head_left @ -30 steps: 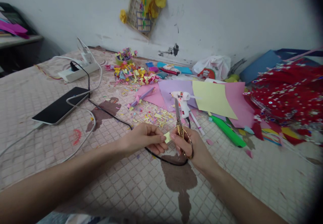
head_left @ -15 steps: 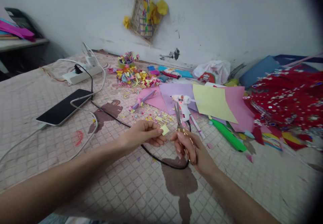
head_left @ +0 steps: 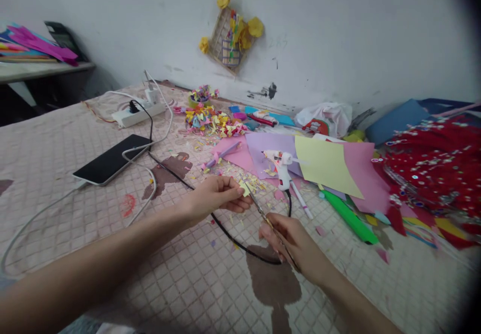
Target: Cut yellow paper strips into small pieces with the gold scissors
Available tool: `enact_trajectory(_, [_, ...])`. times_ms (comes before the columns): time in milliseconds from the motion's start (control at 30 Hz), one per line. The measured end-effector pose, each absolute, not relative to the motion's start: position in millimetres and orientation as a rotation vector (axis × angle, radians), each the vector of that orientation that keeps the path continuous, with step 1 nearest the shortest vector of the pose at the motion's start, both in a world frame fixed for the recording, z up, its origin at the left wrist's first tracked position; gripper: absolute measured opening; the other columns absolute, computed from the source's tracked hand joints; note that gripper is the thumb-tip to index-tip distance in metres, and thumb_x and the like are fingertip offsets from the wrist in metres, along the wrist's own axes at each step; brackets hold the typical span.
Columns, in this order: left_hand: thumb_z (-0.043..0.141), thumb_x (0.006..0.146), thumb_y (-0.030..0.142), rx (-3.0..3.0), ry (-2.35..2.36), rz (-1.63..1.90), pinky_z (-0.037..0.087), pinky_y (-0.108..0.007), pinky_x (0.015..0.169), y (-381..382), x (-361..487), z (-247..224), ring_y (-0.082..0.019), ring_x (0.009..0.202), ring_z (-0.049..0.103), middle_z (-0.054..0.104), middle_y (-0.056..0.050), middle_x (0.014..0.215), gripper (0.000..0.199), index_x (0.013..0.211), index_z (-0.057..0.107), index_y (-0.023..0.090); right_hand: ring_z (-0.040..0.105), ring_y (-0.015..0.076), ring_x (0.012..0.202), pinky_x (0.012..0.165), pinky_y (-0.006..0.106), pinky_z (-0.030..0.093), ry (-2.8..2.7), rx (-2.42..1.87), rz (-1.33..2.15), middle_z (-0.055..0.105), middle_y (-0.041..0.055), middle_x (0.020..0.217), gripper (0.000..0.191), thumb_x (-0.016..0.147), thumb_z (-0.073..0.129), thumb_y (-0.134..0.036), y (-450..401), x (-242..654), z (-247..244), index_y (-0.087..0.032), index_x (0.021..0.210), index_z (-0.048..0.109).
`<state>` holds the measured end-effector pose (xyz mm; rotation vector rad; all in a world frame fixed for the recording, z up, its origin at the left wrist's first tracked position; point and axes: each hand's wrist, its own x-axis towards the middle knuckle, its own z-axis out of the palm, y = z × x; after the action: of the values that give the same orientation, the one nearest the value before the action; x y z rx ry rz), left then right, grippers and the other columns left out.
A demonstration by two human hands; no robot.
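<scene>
Between the thumb and fingers of my left hand [head_left: 221, 194] is a small pale yellow paper piece [head_left: 244, 188]. My right hand [head_left: 287, 236] grips the gold handles of the scissors [head_left: 262, 213], whose blades point up and left and meet the paper's right side. Whether the blades are apart is too small to tell. Just behind the hands lie scattered paper snippets [head_left: 255, 181]. A white glue gun [head_left: 281, 166] rests on coloured sheets to the right, beside a white and purple pen [head_left: 301, 199].
A tablet [head_left: 110, 159], white power strip [head_left: 138, 115] and cables lie to the left. A black cord [head_left: 240, 246] loops below my hands. Behind are piled paper cuttings [head_left: 210, 118]; at right, a yellow sheet [head_left: 325, 163], a green object [head_left: 349, 216] and red beaded cloth [head_left: 436, 168].
The scissors have tilted left, and their blades have come to the yellow paper. My right hand has turned with them. The whole view has shifted slightly.
</scene>
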<state>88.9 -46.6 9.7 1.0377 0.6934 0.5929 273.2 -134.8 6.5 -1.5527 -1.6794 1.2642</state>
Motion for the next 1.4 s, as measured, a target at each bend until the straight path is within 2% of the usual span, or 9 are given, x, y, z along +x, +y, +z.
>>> enact_trajectory(333, [0.061, 0.077, 0.026, 1.063, 0.710, 0.562, 0.050, -0.026, 0.069, -45.8, 89.1, 7.5, -0.011, 0.063, 0.064, 0.069, -0.007, 0.073, 0.019, 0.074, 0.060, 0.008, 0.035, 0.0085, 0.047, 0.041, 0.019, 0.026, -1.678, -1.551, 1.300, 0.034, -0.0055, 0.054, 0.031, 0.082, 0.050, -0.042, -137.3, 272.9, 5.9, -0.018, 0.063, 0.043])
enact_trajectory(767, [0.062, 0.076, 0.028, 1.092, 0.718, 0.555, 0.050, -0.027, 0.070, -45.5, 88.0, 7.3, -0.011, 0.065, 0.064, 0.069, -0.008, 0.074, 0.020, 0.074, 0.060, 0.009, 0.037, 0.0078, 0.042, 0.038, 0.019, 0.026, -1.689, -1.577, 1.288, 0.037, -0.0053, 0.051, 0.038, 0.082, 0.046, -0.050, -136.4, 273.0, 6.5, -0.019, 0.061, 0.042])
enact_trajectory(1400, [0.066, 0.072, 0.028, 1.046, 0.695, 0.524, 0.049, -0.027, 0.070, -41.9, 86.7, 8.1, -0.011, 0.066, 0.064, 0.069, -0.008, 0.079, 0.020, 0.074, 0.057, 0.010, 0.035, 0.0067, 0.037, 0.036, 0.018, 0.025, -1.650, -1.577, 1.265, 0.037, -0.0064, 0.044, 0.039, 0.082, 0.048, -0.047, -136.7, 275.3, 0.1, -0.019, 0.056, 0.041])
